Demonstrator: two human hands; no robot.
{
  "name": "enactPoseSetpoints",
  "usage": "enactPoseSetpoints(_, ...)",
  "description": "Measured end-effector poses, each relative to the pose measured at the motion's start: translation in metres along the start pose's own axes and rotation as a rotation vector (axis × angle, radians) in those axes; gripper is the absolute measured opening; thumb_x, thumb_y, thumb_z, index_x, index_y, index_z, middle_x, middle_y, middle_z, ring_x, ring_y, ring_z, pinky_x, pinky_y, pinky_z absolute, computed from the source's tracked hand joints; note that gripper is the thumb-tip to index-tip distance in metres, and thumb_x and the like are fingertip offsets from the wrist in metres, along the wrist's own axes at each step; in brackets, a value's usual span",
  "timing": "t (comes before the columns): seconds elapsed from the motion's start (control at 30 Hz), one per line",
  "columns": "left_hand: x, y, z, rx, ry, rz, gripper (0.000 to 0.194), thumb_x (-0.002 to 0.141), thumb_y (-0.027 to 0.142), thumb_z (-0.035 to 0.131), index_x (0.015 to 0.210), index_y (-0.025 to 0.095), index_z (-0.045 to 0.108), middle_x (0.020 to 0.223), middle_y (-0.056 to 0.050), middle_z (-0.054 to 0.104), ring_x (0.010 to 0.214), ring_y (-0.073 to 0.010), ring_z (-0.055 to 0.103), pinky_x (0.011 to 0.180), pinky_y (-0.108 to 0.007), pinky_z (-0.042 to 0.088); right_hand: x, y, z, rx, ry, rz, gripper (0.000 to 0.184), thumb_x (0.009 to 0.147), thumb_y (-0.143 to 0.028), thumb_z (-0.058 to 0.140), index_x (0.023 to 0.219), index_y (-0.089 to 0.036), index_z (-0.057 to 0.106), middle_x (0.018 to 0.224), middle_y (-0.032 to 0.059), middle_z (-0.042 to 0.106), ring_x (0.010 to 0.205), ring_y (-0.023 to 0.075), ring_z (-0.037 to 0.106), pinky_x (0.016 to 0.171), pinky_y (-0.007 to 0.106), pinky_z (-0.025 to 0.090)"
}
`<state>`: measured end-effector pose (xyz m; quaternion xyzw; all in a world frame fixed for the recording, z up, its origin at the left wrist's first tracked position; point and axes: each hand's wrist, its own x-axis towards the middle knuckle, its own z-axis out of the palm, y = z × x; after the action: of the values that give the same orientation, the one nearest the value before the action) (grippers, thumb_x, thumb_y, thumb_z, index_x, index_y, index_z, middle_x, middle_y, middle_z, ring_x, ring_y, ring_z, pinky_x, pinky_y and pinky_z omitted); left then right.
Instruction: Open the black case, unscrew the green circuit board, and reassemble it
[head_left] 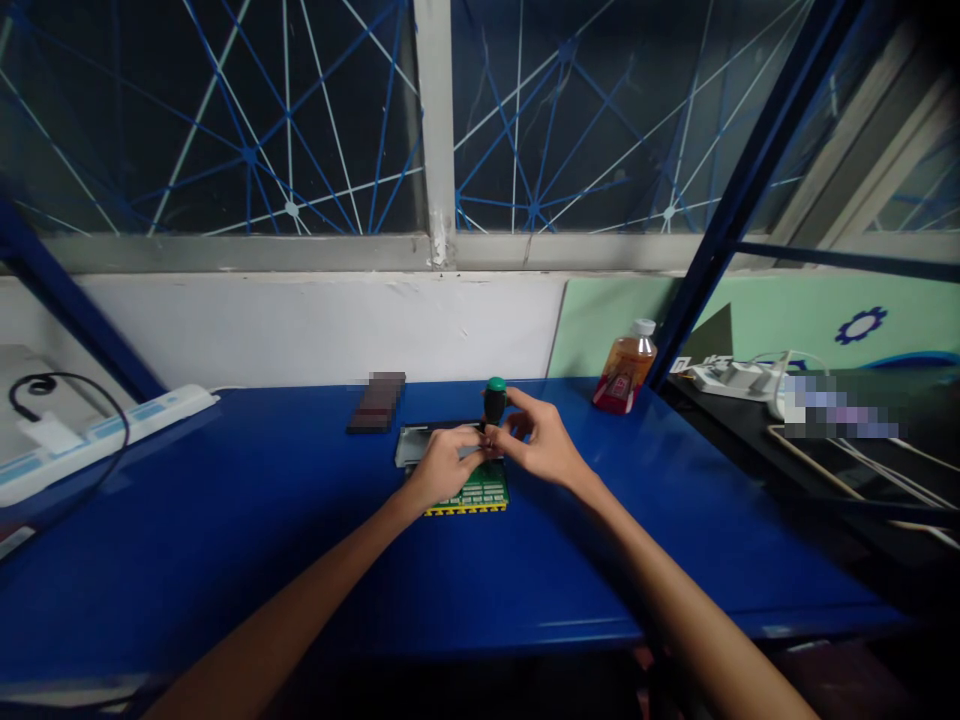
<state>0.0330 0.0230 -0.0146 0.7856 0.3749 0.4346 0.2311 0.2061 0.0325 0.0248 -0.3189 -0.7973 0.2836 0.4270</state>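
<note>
An upright screwdriver [495, 402] with a green-topped black handle stands over the work. The fingers of my right hand [546, 440] are closed around it, the index finger against the handle. My left hand [448, 465] lies over a green circuit board [486, 491] with a yellow front edge. Its thumb and fingertips come together near the lower end of the screwdriver, close to my right fingertips; what they pinch is too small to make out. Behind the board is a grey metal plate [409, 446], partly covered by my left hand. The screwdriver's tip is hidden by my fingers.
Everything rests on a blue table [300, 560]. A dark flat slab [377, 403] lies behind to the left. At the back right stands a drink bottle [626, 368]. A white power strip [142, 425] with a black cable is on the left. Cables [847, 465] lie at the right.
</note>
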Motion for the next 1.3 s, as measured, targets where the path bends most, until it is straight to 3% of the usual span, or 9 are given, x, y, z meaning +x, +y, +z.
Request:
enactPoseSetpoints(0.17, 0.000, 0.001, 0.000, -0.018, -0.029, -0.033, 0.019, 0.084, 0.019, 0.057, 0.085, 0.016, 0.076, 0.089, -0.006, 0.074, 0.086, -0.0214, 0.067, 0.080, -0.030, 0.049, 0.001, 0.003, -0.001, 0.010, 0.005, 0.024, 0.027, 0.079, -0.026, 0.060, 0.104, -0.017, 0.055, 0.073, -0.0007, 0.060, 0.052, 0.0103, 0.057, 0.046, 0.021, 0.040)
enactPoseSetpoints(0.27, 0.000, 0.003, 0.000, -0.024, -0.038, -0.044, 0.020, 0.084, 0.018, 0.056, 0.082, 0.016, 0.076, 0.089, -0.006, 0.074, 0.087, -0.0223, 0.067, 0.081, -0.031, 0.048, 0.002, 0.004, -0.003, -0.046, 0.028, 0.023, 0.018, 0.077, -0.031, 0.064, 0.086, -0.018, 0.056, 0.067, -0.0022, 0.058, 0.049, 0.0082, 0.052, 0.047, 0.021, 0.039)
enactPoseSetpoints(0.37, 0.000, 0.004, 0.000, -0.020, -0.052, -0.048, 0.021, 0.085, 0.019, 0.056, 0.081, 0.017, 0.076, 0.089, -0.006, 0.074, 0.088, -0.0222, 0.067, 0.082, -0.031, 0.048, 0.003, 0.004, -0.004, -0.101, 0.060, 0.004, 0.022, 0.075, -0.035, 0.068, 0.073, -0.018, 0.054, 0.064, -0.0027, 0.056, 0.049, 0.0075, 0.049, 0.048, 0.021, 0.038)
enactPoseSetpoints(0.53, -0.001, 0.004, 0.000, 0.034, -0.059, -0.033, 0.021, 0.086, 0.018, 0.055, 0.083, 0.017, 0.076, 0.088, -0.005, 0.075, 0.086, -0.0214, 0.068, 0.082, -0.032, 0.049, 0.002, 0.005, -0.002, -0.154, 0.101, 0.007, 0.027, 0.074, -0.040, 0.070, 0.072, -0.019, 0.054, 0.062, -0.0029, 0.055, 0.052, 0.0098, 0.051, 0.050, 0.022, 0.038)
enactPoseSetpoints(0.67, -0.002, 0.001, -0.001, 0.085, -0.038, 0.049, 0.018, 0.086, 0.021, 0.059, 0.096, 0.019, 0.074, 0.097, -0.006, 0.073, 0.093, -0.0213, 0.066, 0.086, -0.033, 0.049, 0.003, 0.006, -0.002, -0.027, 0.116, 0.085, 0.026, 0.076, -0.043, 0.067, 0.077, -0.020, 0.054, 0.058, -0.0035, 0.054, 0.049, 0.0119, 0.055, 0.046, 0.023, 0.038)
enactPoseSetpoints(0.8, -0.003, -0.001, -0.001, 0.172, -0.026, 0.131, 0.025, 0.083, 0.029, 0.065, 0.106, 0.018, 0.070, 0.105, -0.008, 0.071, 0.102, -0.0224, 0.063, 0.092, -0.036, 0.047, 0.006, 0.010, -0.018, 0.091, 0.252, 0.107, 0.028, 0.073, -0.040, 0.068, 0.085, -0.020, 0.053, 0.068, -0.0019, 0.058, 0.044, 0.0110, 0.054, 0.042, 0.023, 0.040)
enactPoseSetpoints(0.93, -0.006, -0.001, 0.001, 0.244, -0.106, 0.178, 0.025, 0.084, 0.033, 0.065, 0.106, 0.020, 0.069, 0.105, -0.007, 0.069, 0.100, -0.0224, 0.062, 0.091, -0.039, 0.046, 0.009, 0.023, -0.039, 0.006, 0.319, 0.164, 0.024, 0.071, -0.033, 0.068, 0.085, -0.017, 0.057, 0.066, -0.0001, 0.060, 0.044, 0.0126, 0.056, 0.041, 0.024, 0.042)
enactPoseSetpoints(1.1, -0.010, 0.000, 0.003, 0.337, -0.182, 0.187, 0.023, 0.084, 0.038, 0.065, 0.100, 0.022, 0.070, 0.106, -0.007, 0.067, 0.103, -0.0243, 0.060, 0.093, -0.043, 0.041, 0.007, 0.035, -0.053, -0.111, 0.230, 0.363, 0.018, 0.071, -0.033, 0.064, 0.072, -0.015, 0.059, 0.051, 0.0018, 0.061, 0.040, 0.0151, 0.056, 0.039, 0.025, 0.043)
enactPoseSetpoints(1.3, -0.012, 0.000, 0.004, 0.375, -0.205, 0.191, 0.022, 0.083, 0.039, 0.065, 0.097, 0.023, 0.071, 0.108, -0.006, 0.066, 0.105, -0.0246, 0.058, 0.093, -0.043, 0.039, 0.005, 0.031, -0.056, -0.254, 0.119, 0.409, 0.026, 0.073, -0.039, 0.061, 0.061, -0.016, 0.057, 0.046, 0.0027, 0.061, 0.036, 0.0133, 0.053, 0.038, 0.024, 0.041)
